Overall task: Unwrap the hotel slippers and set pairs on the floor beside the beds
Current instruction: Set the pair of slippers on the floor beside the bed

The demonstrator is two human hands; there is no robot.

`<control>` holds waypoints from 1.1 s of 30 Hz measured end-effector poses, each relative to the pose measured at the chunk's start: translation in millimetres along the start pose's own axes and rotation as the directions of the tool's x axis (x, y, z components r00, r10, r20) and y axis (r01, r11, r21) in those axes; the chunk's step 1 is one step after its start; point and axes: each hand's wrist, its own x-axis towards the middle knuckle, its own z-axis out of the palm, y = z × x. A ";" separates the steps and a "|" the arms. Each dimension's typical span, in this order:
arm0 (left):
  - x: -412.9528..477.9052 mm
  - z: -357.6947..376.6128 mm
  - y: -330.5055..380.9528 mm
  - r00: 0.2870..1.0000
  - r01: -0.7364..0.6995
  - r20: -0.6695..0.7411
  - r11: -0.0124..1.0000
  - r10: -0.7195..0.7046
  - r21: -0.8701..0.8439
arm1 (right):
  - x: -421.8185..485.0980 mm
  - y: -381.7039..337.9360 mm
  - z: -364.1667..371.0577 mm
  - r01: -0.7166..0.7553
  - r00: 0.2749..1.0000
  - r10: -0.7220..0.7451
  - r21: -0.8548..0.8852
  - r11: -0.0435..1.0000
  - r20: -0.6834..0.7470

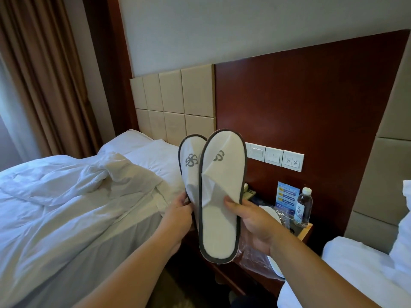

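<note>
I hold the two white slippers up, toes upward, in the gap between the beds: my left hand (178, 216) pinches the rear slipper (191, 165) at its side, and my right hand (255, 225) grips the front slipper (220, 196), thumb pressed on its folded upper. The front one overlaps the rear one. Below my right hand shows a crumpled clear plastic wrapper (253, 261), and beyond it a water bottle (303, 205) stands on the nightstand (305, 231)

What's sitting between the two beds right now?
Head view: a wooden nightstand with a water bottle, blue card and clear plastic wrapping on it.
</note>
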 end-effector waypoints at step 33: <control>-31.0 39.5 57.8 0.882 -0.422 0.023 0.767 0.471 0.483 | 6.9 -8.0 45.5 0.234 0.918 -0.381 -0.626 0.744 -0.109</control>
